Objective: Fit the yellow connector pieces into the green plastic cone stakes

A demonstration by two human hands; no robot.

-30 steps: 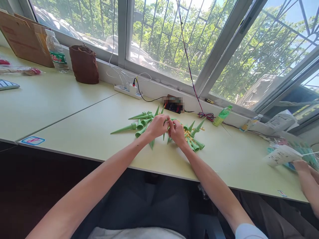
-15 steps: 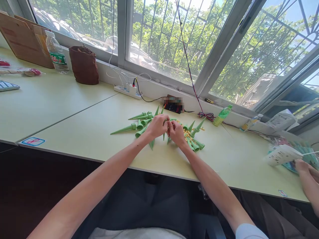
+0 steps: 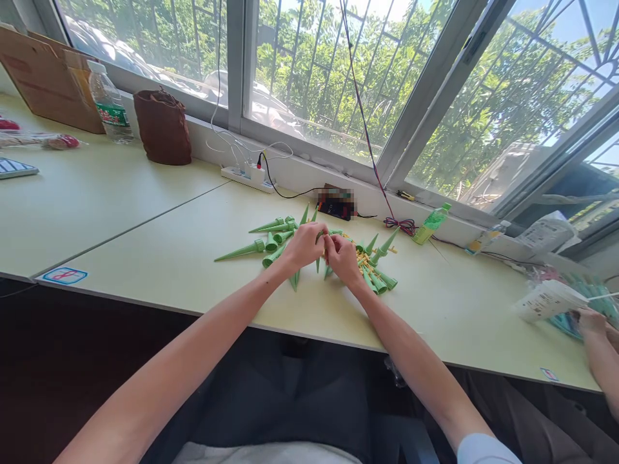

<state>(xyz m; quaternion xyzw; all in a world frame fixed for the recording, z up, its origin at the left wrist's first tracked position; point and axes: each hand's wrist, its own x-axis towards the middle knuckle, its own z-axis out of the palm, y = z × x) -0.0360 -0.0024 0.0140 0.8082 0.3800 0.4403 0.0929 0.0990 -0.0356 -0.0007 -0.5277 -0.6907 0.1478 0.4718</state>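
Observation:
My left hand point(image 3: 308, 243) and my right hand point(image 3: 341, 255) meet over the table, fingertips pinched together and touching. What they pinch is too small and covered to make out. Below my left fingers the tip of a green pointed spike point(image 3: 318, 265) shows; I cannot tell if it is held or lying there. Several green hollow cone spikes with ribbed collars point(image 3: 242, 250) lie to the left of my hands. Beside my right hand are more green spikes point(image 3: 382, 280) and a heap of small yellow plastic pieces point(image 3: 363, 261), partly hidden by that hand.
Along the window side stand a brown bag point(image 3: 163, 129), a water bottle point(image 3: 110, 106), a power strip point(image 3: 247, 177), a black device point(image 3: 334, 203) with wires and a green bottle point(image 3: 432, 223). At right, another person's hand point(image 3: 590, 320) is beside a white package point(image 3: 551, 301).
My hands stay pinched together in nearly the same place. At the far right, the other person's hand has shifted slightly.

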